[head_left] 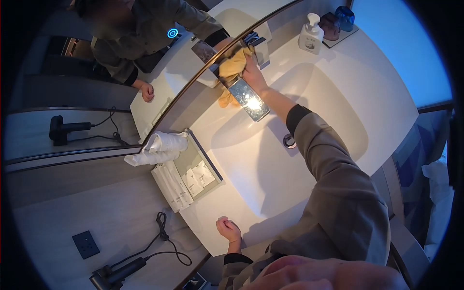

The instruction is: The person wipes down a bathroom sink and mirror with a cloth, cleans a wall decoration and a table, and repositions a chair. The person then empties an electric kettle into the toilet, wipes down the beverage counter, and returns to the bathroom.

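My right hand (253, 75) reaches across the basin (280, 179) and grips a yellow cloth (234, 65), pressed behind the faucet beside the mirror's lower edge. Another fold of the cloth hangs at the faucet's left side. The flat, shiny faucet (249, 100) is speckled with drops and reflects a bright light. Near the counter's front left edge, my left hand (229, 229) is closed with its fingers curled, and nothing shows in it.
A tray (205, 157) with rolled white towels (166, 142) and packets stands left of the basin. A white soap bottle (311, 36) and two glasses (338, 23) are at the back. The mirror (188, 63) borders the counter; a black hair dryer (118, 275) hangs lower left.
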{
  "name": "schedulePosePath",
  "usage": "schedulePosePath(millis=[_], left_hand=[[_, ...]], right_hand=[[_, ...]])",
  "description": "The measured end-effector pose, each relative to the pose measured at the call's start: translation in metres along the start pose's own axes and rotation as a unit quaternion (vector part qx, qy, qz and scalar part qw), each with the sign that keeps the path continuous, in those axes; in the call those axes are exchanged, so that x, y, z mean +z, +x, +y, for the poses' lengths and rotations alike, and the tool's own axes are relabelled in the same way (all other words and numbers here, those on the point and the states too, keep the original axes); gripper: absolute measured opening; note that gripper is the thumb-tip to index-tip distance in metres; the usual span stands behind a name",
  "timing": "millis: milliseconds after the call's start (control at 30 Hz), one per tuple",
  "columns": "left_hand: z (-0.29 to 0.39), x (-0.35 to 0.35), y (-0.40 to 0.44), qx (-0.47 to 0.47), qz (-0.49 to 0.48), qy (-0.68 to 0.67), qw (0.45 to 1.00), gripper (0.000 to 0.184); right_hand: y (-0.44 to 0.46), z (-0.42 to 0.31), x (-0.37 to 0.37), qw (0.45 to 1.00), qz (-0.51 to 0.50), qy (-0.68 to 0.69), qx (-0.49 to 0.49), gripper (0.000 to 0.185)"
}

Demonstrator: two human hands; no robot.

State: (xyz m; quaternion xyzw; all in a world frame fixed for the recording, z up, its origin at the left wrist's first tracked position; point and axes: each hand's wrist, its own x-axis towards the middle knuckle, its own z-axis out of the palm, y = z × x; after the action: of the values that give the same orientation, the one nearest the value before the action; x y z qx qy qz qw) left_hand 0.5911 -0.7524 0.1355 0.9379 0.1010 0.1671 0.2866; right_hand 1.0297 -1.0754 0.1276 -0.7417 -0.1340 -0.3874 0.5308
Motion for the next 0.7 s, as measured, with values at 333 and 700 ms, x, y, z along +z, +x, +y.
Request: schedulePosePath(millis=[333, 700], left_hand=[[0.0, 0.002, 0.004, 0.005, 0.009, -0.007, 1.0, 0.009], [0.009, -0.002, 0.008, 0.035, -0.021, 0.063, 0.997, 0.009]], right_hand=[[0.032, -0.023, 0.002, 0.997, 0.029, -0.049, -0.044, 0.043], [-0.041, -0.097, 0.143, 0.951, 0.079, 0.077, 0.289, 0.047]])
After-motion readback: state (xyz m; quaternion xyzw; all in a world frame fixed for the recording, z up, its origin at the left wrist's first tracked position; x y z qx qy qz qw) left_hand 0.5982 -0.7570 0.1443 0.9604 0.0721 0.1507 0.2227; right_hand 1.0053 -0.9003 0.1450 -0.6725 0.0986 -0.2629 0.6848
